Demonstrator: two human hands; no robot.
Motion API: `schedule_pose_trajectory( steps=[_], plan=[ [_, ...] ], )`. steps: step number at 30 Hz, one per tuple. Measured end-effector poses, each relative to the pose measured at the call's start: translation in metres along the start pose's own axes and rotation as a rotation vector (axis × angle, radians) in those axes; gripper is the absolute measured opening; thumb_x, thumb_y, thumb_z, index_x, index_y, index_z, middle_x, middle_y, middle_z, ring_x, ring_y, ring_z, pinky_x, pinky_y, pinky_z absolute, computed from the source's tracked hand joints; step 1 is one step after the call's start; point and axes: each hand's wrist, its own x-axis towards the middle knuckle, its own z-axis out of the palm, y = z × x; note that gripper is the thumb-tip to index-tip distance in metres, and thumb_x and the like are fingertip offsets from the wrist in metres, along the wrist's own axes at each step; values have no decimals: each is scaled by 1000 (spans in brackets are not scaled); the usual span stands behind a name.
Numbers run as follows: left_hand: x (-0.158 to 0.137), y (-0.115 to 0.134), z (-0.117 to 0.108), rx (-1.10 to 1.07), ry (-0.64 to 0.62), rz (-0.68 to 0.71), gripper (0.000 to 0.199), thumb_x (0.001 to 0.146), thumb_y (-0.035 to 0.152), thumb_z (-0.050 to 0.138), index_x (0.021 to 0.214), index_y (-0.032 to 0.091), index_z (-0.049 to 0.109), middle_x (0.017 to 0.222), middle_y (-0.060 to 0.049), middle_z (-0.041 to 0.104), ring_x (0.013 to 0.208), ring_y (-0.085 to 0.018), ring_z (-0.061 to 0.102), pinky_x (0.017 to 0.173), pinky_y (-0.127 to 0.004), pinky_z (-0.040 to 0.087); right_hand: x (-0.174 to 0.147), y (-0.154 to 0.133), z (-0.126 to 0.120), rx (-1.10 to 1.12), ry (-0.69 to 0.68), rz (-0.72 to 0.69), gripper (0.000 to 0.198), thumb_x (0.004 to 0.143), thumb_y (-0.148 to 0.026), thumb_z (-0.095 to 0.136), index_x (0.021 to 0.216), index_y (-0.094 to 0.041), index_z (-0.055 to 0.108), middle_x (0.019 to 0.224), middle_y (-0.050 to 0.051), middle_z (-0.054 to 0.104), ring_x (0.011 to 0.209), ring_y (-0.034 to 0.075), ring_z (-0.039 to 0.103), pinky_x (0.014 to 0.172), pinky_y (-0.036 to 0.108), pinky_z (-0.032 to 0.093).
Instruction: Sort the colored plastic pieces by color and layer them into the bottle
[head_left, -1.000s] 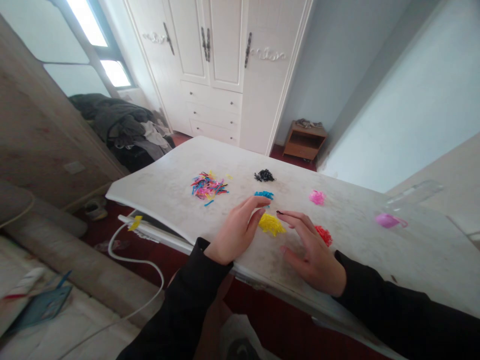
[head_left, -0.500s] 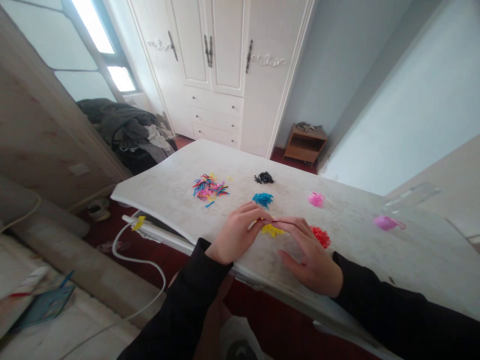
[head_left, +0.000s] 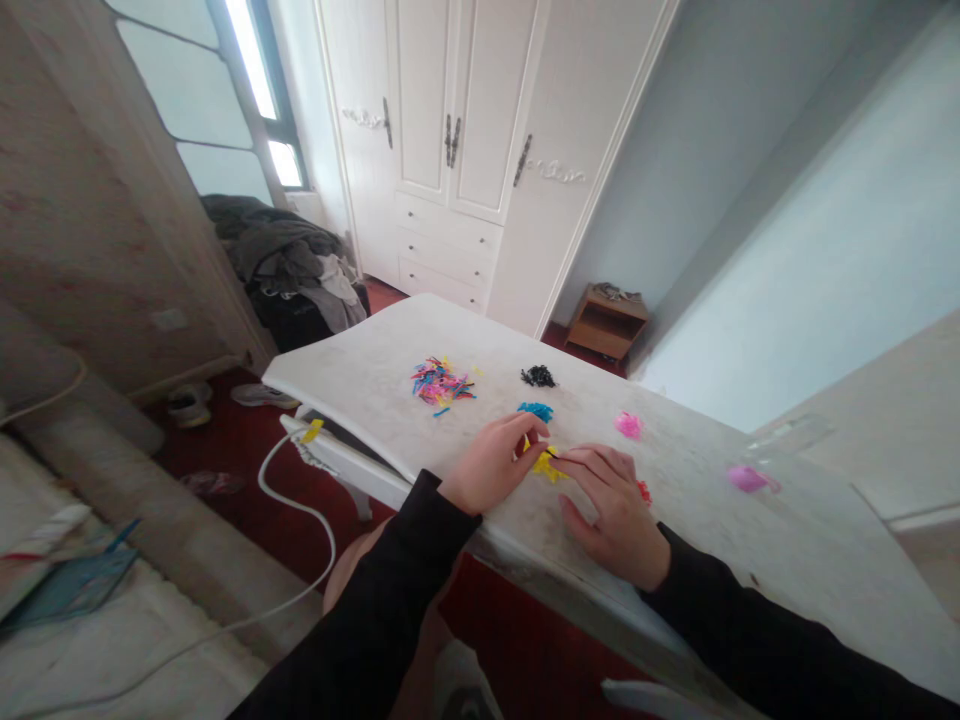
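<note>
My left hand (head_left: 499,462) is over the table's near side, thumb and index finger pinched on a small dark strip (head_left: 553,454). The strip's other end meets the fingertips of my right hand (head_left: 611,510), whose thumb stands apart below. A yellow pile (head_left: 551,468) of small strips lies right under the fingertips. Just beyond my left hand is a blue pile (head_left: 536,410), partly covered. My right hand hides most of a red pile (head_left: 644,491). Farther back sit a black pile (head_left: 538,376) and a pink pile (head_left: 628,426). A mixed-colour pile (head_left: 441,384) lies to the left.
On the white table (head_left: 360,370), a pink pouch-like item (head_left: 750,478) and a clear plastic container (head_left: 791,437) stand at right. A white cable (head_left: 330,540) hangs by the left edge. Behind are a white wardrobe (head_left: 480,120), a heap of clothes (head_left: 292,260) and a wooden nightstand (head_left: 607,322).
The view has shifted slightly. My fingertips, which were close together, are now a little apart, and the dark strip shows between them. More of the red pile is covered.
</note>
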Motion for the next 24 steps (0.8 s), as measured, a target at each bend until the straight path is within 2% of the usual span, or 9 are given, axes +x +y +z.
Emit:
schedule_pose_trajectory(
  steps=[5,8,10,12,16,20,24],
  plan=[
    [0,-1,-1,42,53,-78,13,92,14,55,102,18,63,72,4,57,64,-14,52,67,-28,42,10,4,-18,-248,36,29,23,96,-22,58,116,-22,69,114,7,77,116,29,61,101,50,32],
    [1,-3,-1,87,43,-86,12,89,12,55,95,19,63,71,3,56,67,-15,53,70,-29,44,34,18,-29,-326,-77,88,22,96,-29,60,113,-22,71,115,7,77,117,30,60,97,49,31],
    [1,-4,-1,120,50,-64,13,87,9,55,91,19,63,80,0,59,75,-16,57,77,-31,48,59,32,-30,-315,-170,151,23,95,-31,60,112,-23,72,120,8,76,119,30,58,95,47,32],
    [1,-5,0,161,66,-30,14,87,7,55,90,19,63,92,-4,62,89,-19,59,88,-33,50,86,47,-23,-306,-272,181,27,94,-31,60,116,-21,72,126,9,74,122,30,56,94,46,32],
    [-1,-7,2,273,51,14,16,87,9,58,96,19,65,106,-7,62,110,-25,56,103,-39,48,132,75,6,-319,-333,168,29,89,-26,62,115,-17,73,129,13,73,120,31,55,90,44,32],
    [-3,-8,2,330,-1,39,16,87,11,60,100,19,66,108,-8,64,111,-26,56,104,-40,48,155,90,32,-318,-379,155,27,86,-25,65,110,-18,75,123,13,74,117,32,53,86,42,31],
    [-3,-7,1,342,-23,58,13,89,12,58,97,19,66,108,-7,65,108,-26,56,105,-40,47,161,91,39,-307,-369,158,17,87,-25,63,95,-20,77,115,12,76,116,32,53,87,43,31]
  ],
)
